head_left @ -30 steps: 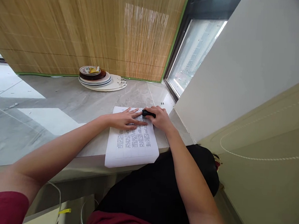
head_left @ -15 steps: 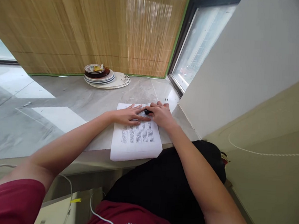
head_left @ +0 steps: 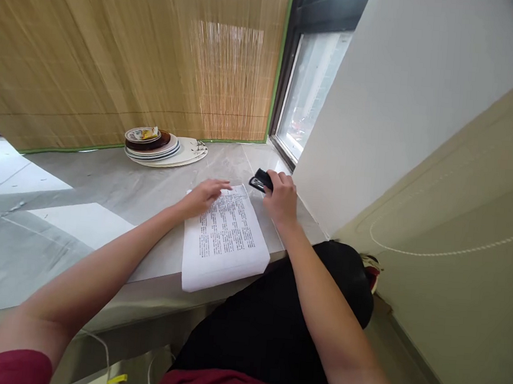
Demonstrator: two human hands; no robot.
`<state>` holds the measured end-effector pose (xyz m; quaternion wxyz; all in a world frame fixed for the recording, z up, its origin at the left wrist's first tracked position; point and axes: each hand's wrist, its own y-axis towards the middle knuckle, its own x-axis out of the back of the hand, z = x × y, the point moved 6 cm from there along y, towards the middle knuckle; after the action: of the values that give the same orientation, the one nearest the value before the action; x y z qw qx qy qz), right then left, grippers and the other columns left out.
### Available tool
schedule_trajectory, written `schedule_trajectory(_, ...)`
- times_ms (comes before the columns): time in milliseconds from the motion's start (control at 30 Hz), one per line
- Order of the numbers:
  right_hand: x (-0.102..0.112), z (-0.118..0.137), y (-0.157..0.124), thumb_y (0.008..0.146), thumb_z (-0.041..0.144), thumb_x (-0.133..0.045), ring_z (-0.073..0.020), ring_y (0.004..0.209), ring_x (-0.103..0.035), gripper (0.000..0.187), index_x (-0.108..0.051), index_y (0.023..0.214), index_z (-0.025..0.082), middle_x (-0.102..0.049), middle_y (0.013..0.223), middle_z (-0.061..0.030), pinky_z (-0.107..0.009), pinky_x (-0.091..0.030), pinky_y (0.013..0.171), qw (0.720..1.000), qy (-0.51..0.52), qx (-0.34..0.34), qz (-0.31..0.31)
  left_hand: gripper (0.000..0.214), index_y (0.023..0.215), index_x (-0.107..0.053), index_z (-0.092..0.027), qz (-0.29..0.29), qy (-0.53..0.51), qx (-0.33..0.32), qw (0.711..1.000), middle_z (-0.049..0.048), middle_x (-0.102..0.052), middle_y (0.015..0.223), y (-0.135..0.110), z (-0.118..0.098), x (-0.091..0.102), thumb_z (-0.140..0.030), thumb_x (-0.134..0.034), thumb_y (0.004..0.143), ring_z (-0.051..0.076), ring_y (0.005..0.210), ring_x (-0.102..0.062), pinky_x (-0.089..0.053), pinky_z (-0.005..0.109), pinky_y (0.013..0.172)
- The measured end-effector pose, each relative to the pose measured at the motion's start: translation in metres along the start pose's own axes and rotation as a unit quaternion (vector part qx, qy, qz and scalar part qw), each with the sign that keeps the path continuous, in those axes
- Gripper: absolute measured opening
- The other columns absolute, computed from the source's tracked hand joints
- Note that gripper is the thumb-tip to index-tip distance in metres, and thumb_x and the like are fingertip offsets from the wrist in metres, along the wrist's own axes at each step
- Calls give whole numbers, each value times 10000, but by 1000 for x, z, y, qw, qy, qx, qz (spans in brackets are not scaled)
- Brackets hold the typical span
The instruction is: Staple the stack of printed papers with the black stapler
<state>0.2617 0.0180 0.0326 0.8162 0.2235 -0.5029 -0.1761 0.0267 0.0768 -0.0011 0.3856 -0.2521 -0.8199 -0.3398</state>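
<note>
Bamboo slats edged in green form a blind (head_left: 129, 52) behind the grey stone bench (head_left: 88, 182), and bright patches of sunlight lie across the bench's left part. To the right, a narrow window (head_left: 313, 90) in a dark frame meets a pale wall (head_left: 377, 124). Near the foot of the blind, a stack of plates (head_left: 166, 148) sits on a flat white oval piece (head_left: 192, 153) with a dark branch pattern, and a small yellow item (head_left: 150, 133) rests on the topmost plate.

Closer to the person, a sheet of printed paper (head_left: 226, 237) lies on the bench, its near end hanging past the front edge. Whether more sheets lie beneath it cannot be told. The person's left hand (head_left: 203, 198) rests over the paper's upper left part, fingers stretched loosely toward the far edge and closed on nothing; its thumb is hard to make out. The right hand (head_left: 282, 200) is wrapped around a black stapler (head_left: 261, 179), just beyond the paper's far right corner and apart from it. The stapler's mouth gapes toward the left. Below the bench, black cloth (head_left: 254, 334) covers the person's lap, and a white cable (head_left: 104, 351) carries a yellow tag (head_left: 118, 378).
</note>
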Motion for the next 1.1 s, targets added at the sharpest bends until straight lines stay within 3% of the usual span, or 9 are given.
schedule_trajectory(133, -20, 59, -20, 929, 153, -658, -269, 1088, -658, 402, -625, 1321, 234, -717, 1231, -90, -392, -540, 912, 986, 137, 62, 72, 301, 928, -755, -179, -249, -18, 96, 963, 92, -714, 997, -7, 30, 38, -99, -467, 888, 237, 937, -681, -544, 389, 924)
schedule_trajectory(267, -51, 91, -39, 871, 177, -667, -286, 1051, -664, 331, -657, 1194, 247, -718, 1117, -65, -372, -527, 808, 974, 121, 91, 170, 275, 829, -731, -179, -304, -28, 159, 939, 64, -653, 884, -14, 48, 50, -73, -479, 797, 214, 814, -630, -510, 365, 832)
schedule_trajectory(433, -42, 26, -14, 858, 200, -731, -252, 1005, -687, 263, -669, 1112, 219, -748, 1074, -68, -362, -521, 889, 971, 130, 58, 194, 288, 812, -737, -184, -289, -36, 169, 942, 61, -620, 870, -12, 50, 42, -62, -477, 792, 223, 855, -624, -493, 365, 846)
schedule_trajectory(533, -33, -32, 12, 858, 429, -824, -238, 945, -706, 364, -709, 1142, 233, -766, 1070, -60, -350, -553, 843, 954, 173, 12, 244, 308, 854, -753, -187, -257, -69, 165, 950, 63, -603, 926, -8, 53, 36, -64, -474, 811, 212, 835, -617, -510, 364, 844)
schedule_trajectory(600, -33, -62, 29, 1020, 568, -588, -223, 878, -720, 390, -731, 1083, 211, -765, 1027, -77, -347, -581, 785, 948, 203, -26, 244, 325, 879, -758, -186, -243, -91, 154, 953, 62, -585, 959, -7, 55, 35, -60, -468, 805, 198, 816, -612, -526, 359, 846)
schedule_trajectory(733, -53, -79, 50, 1074, 474, -531, -286, 1321, -655, 381, -725, 1241, 191, -667, 1443, -156, -438, -545, 1100, 981, 39, 3, 188, 324, 877, -757, -185, -248, -103, 144, 952, 59, -560, 968, -9, 62, 39, -62, -474, 780, 182, 793, -608, -541, 352, 834)
schedule_trajectory(800, -78, -70, 50, 1062, 425, -583, -331, 1550, -466, 422, -663, 1403, 190, -501, 1649, -185, -511, -405, 1258, 973, -39, 18, 225, 322, 881, -761, -188, -248, -110, 152, 950, 61, -569, 982, -10, 67, 41, -65, -488, 760, 180, 789, -611, -544, 344, 796)
schedule_trajectory(900, -113, -40, 50, 1101, 395, -519, -356, 1638, -327, 497, -558, 1531, 149, -407, 1712, -230, -572, -258, 1328, 963, -67, 24, 261, 328, 877, -763, -188, -258, -123, 159, 945, 65, -586, 979, -10, 74, 44, -64, -498, 729, 180, 792, -615, -532, 317, 728)
schedule_trajectory(1100, -174, 84, 42, 1137, 484, -435, -343, 1651, -303, 523, -489, 1569, 194, -229, 1796, -206, -679, -239, 1308, 941, -57, 138, 303, 297, 859, -744, -189, -347, -138, 183, 909, 53, -629, 992, -18, 90, 66, -77, -497, 739, 141, 740, -609, -497, 266, 672)
